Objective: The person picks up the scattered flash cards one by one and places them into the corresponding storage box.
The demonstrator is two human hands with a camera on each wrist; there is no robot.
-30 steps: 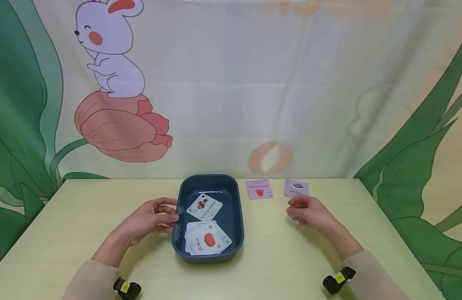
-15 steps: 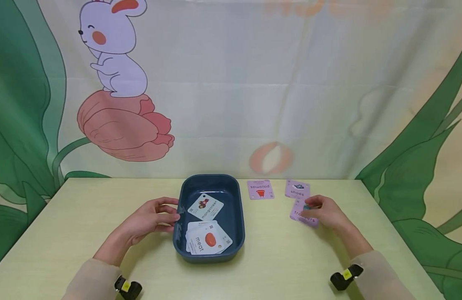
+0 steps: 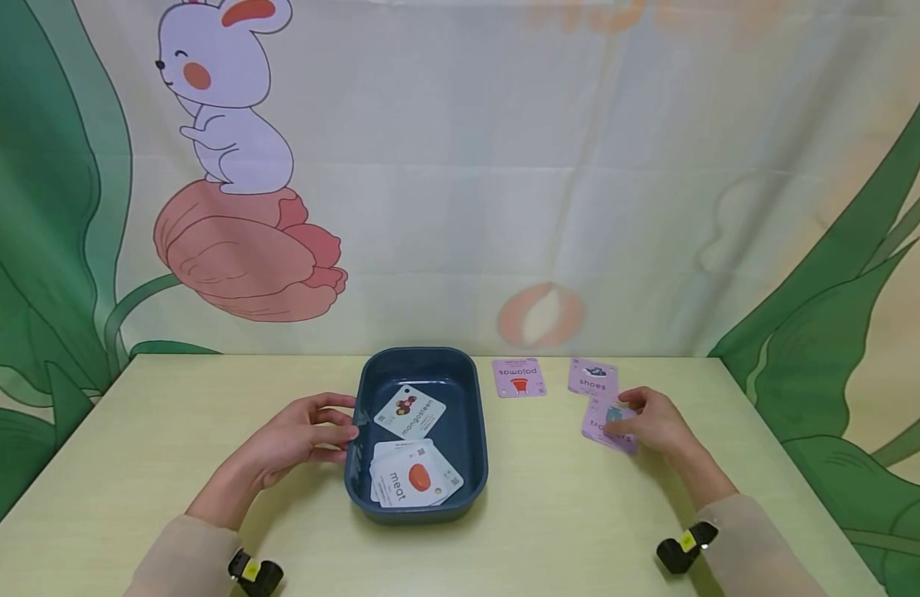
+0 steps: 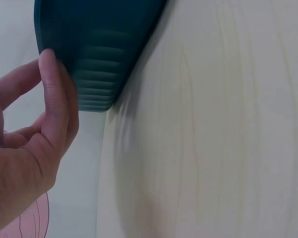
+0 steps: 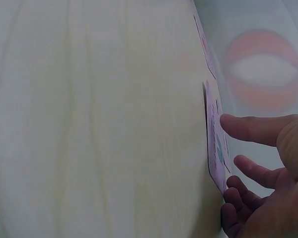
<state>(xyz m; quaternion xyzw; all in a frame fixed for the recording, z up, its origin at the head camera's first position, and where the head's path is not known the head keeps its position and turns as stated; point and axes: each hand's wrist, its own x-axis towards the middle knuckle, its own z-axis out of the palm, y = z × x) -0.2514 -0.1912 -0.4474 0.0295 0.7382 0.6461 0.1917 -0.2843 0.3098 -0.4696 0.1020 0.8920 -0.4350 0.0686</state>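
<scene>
On the pale wood-grained counter point(image 3: 535, 497), right hand point(image 3: 652, 421): thumb and fingers apart at the right side of the square lilac trousers card point(image 3: 598, 417).
Left hand point(image 3: 299, 435): thumb and fingers clamped on the left rim of the deep dark-blue tray point(image 3: 467, 431).
Between tray and trousers card: wood grain shows, running on to the near side.
Far edge: close behind the lilac shoes card point(image 3: 593, 377) and the lilac, upside-down pajamas card point(image 3: 520, 380).
Trousers card: just beside the shoes card; a second ago the hand nearly hid it, now much of its print shows.
Tray: glossy, round-cornered, ridged outside; holds a white mangosteen card point(image 3: 409, 412) and, atop other cards, a white meat card point(image 3: 408, 479).
</scene>
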